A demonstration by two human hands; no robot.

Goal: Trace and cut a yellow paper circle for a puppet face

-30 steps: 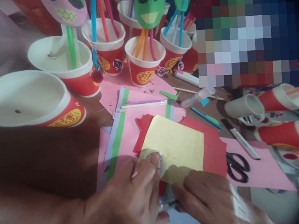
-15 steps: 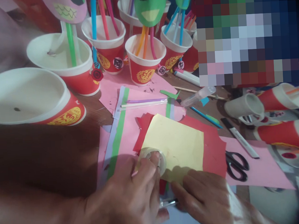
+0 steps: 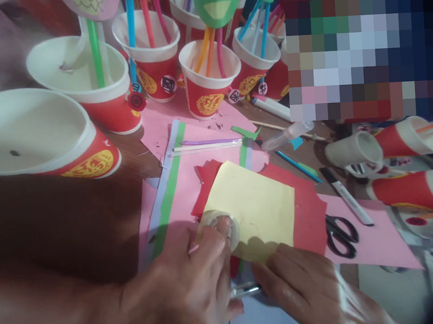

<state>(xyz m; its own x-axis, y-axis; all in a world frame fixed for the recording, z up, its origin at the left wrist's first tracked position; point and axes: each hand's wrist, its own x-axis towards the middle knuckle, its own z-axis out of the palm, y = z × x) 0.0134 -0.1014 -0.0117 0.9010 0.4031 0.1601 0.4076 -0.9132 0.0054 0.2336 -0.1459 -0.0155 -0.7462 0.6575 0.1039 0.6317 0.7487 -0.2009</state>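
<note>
My left hand point(image 3: 198, 274) presses a small round whitish ring point(image 3: 232, 226), perhaps a tape roll, onto the lower left corner of a yellow paper sheet point(image 3: 256, 198). A fingertip reaches into the ring, and the other fingers are curled. My right hand point(image 3: 298, 278) lies at the sheet's lower edge, its fingers closed around a silver pen point(image 3: 247, 290). The pen points left, toward my left hand; its far end is hidden. Beneath the yellow sheet lies red paper point(image 3: 309, 205), over pink paper with green and lilac strips point(image 3: 170, 203).
Red-and-white paper cups point(image 3: 210, 80) with straws stand behind; a large cup point(image 3: 92, 149) is at left. To the right lie black-handled scissors point(image 3: 342, 235), a marker point(image 3: 349, 198) and a grey cup point(image 3: 354, 152). A small clear bottle point(image 3: 286, 136) and thin straws point(image 3: 208, 145) lie beyond the sheet.
The view has shifted slightly, so the cups sit a little higher and further left. My right hand and the pen have moved slightly right; my left hand keeps its hold on the ring.
</note>
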